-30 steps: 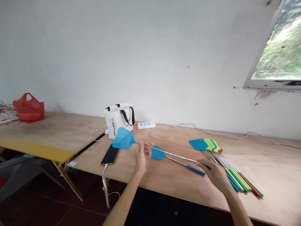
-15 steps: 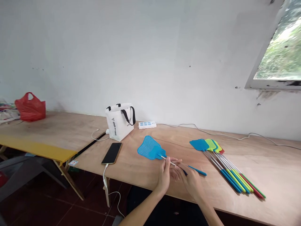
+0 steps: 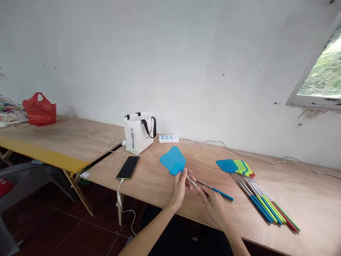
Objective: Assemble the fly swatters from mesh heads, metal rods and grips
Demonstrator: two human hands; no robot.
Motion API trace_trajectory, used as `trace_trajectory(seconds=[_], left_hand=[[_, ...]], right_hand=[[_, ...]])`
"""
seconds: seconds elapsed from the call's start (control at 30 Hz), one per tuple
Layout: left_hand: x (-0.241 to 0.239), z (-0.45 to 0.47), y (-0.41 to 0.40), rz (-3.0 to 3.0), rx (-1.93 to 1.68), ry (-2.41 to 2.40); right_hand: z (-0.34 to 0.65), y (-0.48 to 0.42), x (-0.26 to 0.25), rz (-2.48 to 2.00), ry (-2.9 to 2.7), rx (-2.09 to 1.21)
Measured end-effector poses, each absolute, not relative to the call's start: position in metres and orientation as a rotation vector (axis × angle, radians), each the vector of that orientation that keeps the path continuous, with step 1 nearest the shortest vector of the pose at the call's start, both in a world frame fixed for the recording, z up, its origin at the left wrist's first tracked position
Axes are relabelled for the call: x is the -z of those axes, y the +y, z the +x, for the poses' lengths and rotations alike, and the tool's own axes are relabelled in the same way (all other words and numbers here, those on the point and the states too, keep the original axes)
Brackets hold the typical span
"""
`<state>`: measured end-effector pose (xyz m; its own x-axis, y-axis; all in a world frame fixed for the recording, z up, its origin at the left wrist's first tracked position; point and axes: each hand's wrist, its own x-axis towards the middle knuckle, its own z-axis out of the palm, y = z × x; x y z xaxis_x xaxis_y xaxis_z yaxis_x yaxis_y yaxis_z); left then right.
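A blue fly swatter (image 3: 173, 161) with a meshed paddle is held in both hands above the table's near edge. My left hand (image 3: 180, 188) is closed around the metal rod just under the paddle. Farther down the rod, my right hand (image 3: 213, 204) pinches it with thumb and fingers; the lower end is hidden in that hand. Just beyond the right hand lies a metal rod with a blue handle (image 3: 223, 194), apart from the fingers. To the right, several fly swatters (image 3: 262, 193) in blue, yellow-green, red and green lie side by side, their paddles overlapping.
A phone (image 3: 128, 167) on a white cable lies left of the hands. Behind it stand a white tote bag (image 3: 138, 137) and a power strip (image 3: 168, 138), whose cord runs along the wall. A red plastic bag (image 3: 40, 111) sits on the far left table (image 3: 77, 129).
My left hand is now closer to the paddle, and the paddle is turned and tilted differently. More of the blue-handled rod on the table shows. The camera view has shifted slightly.
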<state>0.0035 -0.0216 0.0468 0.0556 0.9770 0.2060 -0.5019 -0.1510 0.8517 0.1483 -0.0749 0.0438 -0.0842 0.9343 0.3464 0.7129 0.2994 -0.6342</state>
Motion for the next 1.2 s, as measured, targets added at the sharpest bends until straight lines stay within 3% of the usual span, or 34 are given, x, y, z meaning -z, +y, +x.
trace_trajectory(seconds=[0.53,1.2], left_hand=[[-0.037,0.01,-0.03,1.112,-1.245,0.719],[-0.069,-0.029,-0.009,0.922,-1.659,0.681]], right_hand=[[0.158,-0.076,-0.054,-1.444,-1.898,-0.459],[0.213,-0.068,-0.055,-1.586,-2.003,-0.14]])
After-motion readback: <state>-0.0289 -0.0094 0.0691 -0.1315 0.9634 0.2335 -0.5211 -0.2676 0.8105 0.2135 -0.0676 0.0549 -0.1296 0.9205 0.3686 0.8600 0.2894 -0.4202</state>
